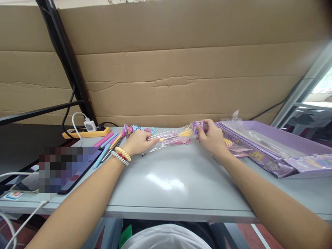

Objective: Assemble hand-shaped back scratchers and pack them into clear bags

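- I get a bright, even view, with only soft shading along the cardboard (181,64).
- A white glare patch sits mid-desk (181,199), apparently light from above.
- Fine glints streak the clear packet (169,138); its print is too small for me to read.
- The opening (323,81) at right looks washed out to me.
- A dark blur smudges my upper right corner.
- Mosaic blocks mask part of the device screen (84,170).

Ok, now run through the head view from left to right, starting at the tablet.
Tablet → bracelets → left hand → yellow hand-shaped topper → purple card → right hand → purple box.
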`<state>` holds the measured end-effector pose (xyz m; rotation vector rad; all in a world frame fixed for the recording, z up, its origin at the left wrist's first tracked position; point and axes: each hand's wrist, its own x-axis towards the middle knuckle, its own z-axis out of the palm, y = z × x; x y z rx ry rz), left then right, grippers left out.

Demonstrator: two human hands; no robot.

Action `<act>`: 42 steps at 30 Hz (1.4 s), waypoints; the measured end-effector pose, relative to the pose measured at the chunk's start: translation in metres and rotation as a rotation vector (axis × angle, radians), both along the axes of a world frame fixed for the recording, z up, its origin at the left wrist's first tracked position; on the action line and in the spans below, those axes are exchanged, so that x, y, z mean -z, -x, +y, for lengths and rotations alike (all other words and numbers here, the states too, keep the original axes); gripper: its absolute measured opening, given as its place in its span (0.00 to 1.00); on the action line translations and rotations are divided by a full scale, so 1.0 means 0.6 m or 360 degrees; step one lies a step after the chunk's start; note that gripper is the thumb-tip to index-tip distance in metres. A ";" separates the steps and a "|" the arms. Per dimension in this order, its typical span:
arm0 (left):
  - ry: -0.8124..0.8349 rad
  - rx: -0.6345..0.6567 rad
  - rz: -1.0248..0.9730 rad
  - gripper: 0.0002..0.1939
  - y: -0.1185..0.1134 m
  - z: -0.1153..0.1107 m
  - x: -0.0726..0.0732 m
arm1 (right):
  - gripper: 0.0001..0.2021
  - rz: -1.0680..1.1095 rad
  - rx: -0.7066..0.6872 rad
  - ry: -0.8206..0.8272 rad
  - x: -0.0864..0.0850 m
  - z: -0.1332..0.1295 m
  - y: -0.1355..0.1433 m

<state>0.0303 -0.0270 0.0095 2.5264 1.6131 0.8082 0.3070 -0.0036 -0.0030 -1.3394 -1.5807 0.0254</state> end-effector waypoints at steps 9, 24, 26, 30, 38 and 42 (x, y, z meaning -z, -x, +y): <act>0.0016 0.0003 -0.0015 0.27 0.000 0.000 0.002 | 0.11 0.0050 -0.0026 -0.0107 -0.006 -0.005 0.001; 0.0007 0.0021 0.0071 0.26 -0.005 -0.004 -0.001 | 0.12 -0.0018 -0.0099 -0.0096 -0.011 -0.016 0.003; 0.0002 0.0027 0.0075 0.26 -0.005 -0.005 -0.001 | 0.11 -0.0019 -0.0096 -0.0091 -0.011 -0.017 0.003; -0.0007 0.0042 0.0054 0.25 -0.005 -0.004 0.000 | 0.10 0.0030 -0.0016 -0.0113 -0.011 -0.014 0.002; -0.0026 0.0067 -0.0008 0.26 -0.007 -0.004 0.001 | 0.10 0.0302 -0.0036 -0.0024 -0.024 -0.022 0.003; -0.0021 0.0039 -0.0008 0.26 -0.006 -0.005 0.000 | 0.10 0.0350 -0.0067 0.0030 -0.028 -0.024 0.001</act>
